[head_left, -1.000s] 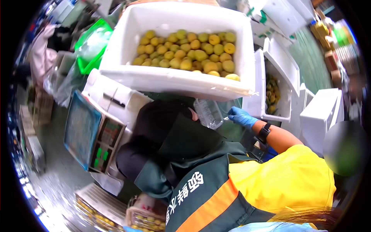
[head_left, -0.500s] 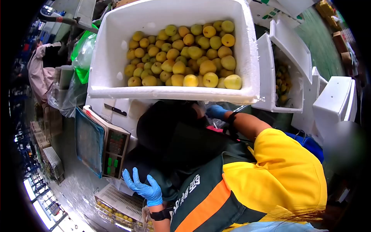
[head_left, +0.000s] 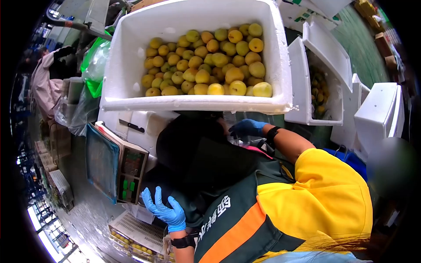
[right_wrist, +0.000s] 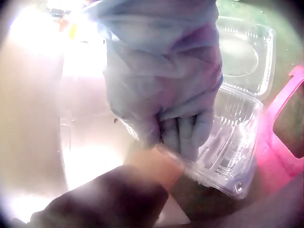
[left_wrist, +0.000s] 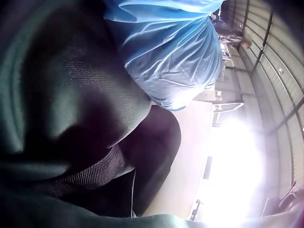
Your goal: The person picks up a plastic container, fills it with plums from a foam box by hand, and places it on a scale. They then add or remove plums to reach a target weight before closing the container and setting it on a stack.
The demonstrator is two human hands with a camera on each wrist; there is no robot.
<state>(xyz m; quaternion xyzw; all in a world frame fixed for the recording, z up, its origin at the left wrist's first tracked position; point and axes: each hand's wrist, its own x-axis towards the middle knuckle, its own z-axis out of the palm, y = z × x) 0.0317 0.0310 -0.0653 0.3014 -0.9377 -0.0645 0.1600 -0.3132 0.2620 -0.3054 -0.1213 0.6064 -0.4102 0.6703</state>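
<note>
My blue-gloved right hand (head_left: 250,127) is below the large white foam box (head_left: 197,104), beside my dark-trousered leg. In the right wrist view its curled fingers pinch the rim of a clear plastic clamshell container (right_wrist: 232,142), whose lid (right_wrist: 244,52) is folded open. Nothing shows inside the container. Yellow-green round fruit (head_left: 201,76) partly fills the foam box. My gloved left hand (head_left: 169,213) holds nothing, its fingers spread, close to the weighing scale (head_left: 131,168). The left wrist view shows mostly the dark apron and a light blue sleeve (left_wrist: 166,52).
A knife (head_left: 131,125) lies on a white surface behind the scale. An open foam box (head_left: 298,79) with more fruit stands at right, and foam boxes (head_left: 377,111) lie beyond it. A pink frame (right_wrist: 280,147) is beside the clamshell container. A fruit crate (head_left: 136,232) sits at lower left.
The right hand with the container moved in toward my leg, under the foam box's near edge, then shifted slightly right. My left hand came into view near the scale.
</note>
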